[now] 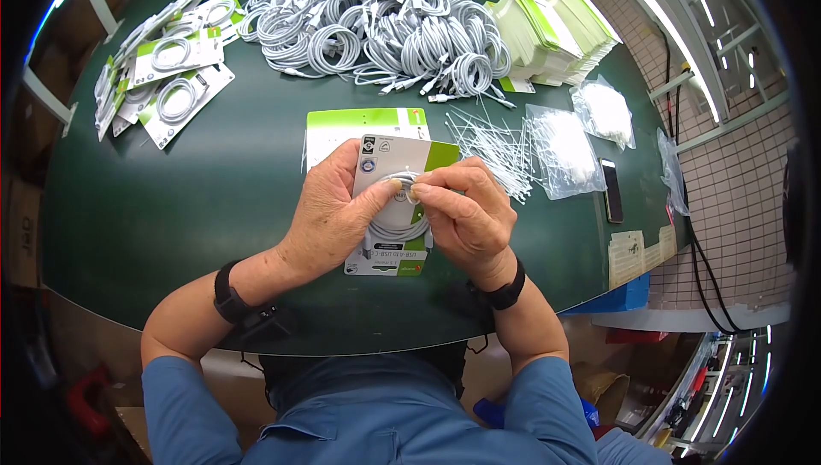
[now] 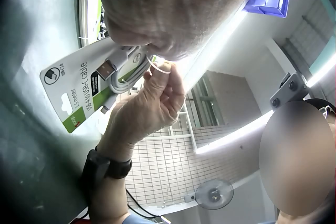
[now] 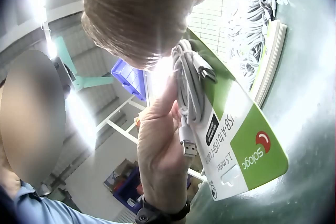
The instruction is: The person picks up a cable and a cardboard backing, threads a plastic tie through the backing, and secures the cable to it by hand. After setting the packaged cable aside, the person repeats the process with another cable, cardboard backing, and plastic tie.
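Packing card (image 1: pixel 395 208) held over the near edge of the counter (image 1: pixel 214 208), its long axis running away from me, green printed end toward my body. My left hand (image 1: pixel 329 213) grips the card from its left side, thumb curled over the front and pressing by the coiled white cable (image 1: pixel 398 227) that lies against the card face. My right hand (image 1: pixel 466 213) comes in from the right, its thumb and forefinger closed in a pinch on a thin white tie (image 2: pixel 157 66) just at the top of the coil. Both hands thus meet at the coil; the right is the nearer to the tie, which lies just toward the far end of the card from my fingertips. In the right wrist view the cable's plug (image 3: pixel 187 148) hangs free at the card's lower part.

Surroundings: a second green-and-white card (image 1: pixel 363 127) lies flat just beyond the held one. Loose ties (image 1: pixel 492 144) are spread to the right of it, beside clear bags (image 1: pixel 560 153). A heap of coiled cables (image 1: pixel 385 16) fills the far middle of the counter, finished packs (image 1: pixel 162 72) sit at the far left, and a stack of blank cards (image 1: pixel 552 29) at the far right. Nothing stands between my hands and the card.
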{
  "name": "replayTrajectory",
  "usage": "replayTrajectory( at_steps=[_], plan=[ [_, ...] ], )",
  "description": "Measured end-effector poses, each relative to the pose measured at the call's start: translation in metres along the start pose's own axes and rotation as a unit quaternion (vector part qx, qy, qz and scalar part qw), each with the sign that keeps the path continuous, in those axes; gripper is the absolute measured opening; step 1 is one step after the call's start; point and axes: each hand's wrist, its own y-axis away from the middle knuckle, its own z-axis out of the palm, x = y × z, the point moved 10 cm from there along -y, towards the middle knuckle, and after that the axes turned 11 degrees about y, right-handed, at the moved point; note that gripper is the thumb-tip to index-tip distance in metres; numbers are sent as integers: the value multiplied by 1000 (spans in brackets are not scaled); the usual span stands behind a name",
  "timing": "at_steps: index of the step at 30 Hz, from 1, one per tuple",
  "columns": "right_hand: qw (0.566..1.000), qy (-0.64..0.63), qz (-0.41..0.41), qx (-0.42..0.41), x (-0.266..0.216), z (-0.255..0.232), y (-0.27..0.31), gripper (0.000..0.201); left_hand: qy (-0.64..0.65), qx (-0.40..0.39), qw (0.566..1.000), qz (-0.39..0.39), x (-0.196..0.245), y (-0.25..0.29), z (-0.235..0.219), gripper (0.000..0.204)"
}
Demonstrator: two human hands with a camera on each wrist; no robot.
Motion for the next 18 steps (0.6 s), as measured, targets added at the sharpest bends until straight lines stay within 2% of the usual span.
replayTrajectory(
  at_steps=[10,18],
  plan=[
    [1000,7,13,2,2,1,-2,27,-8,-6,1000,9,1,1,2,29],
    [997,5,56,-54,13,8,-14,27,-43,-9,998,48,2,5,4,30]
  ],
)
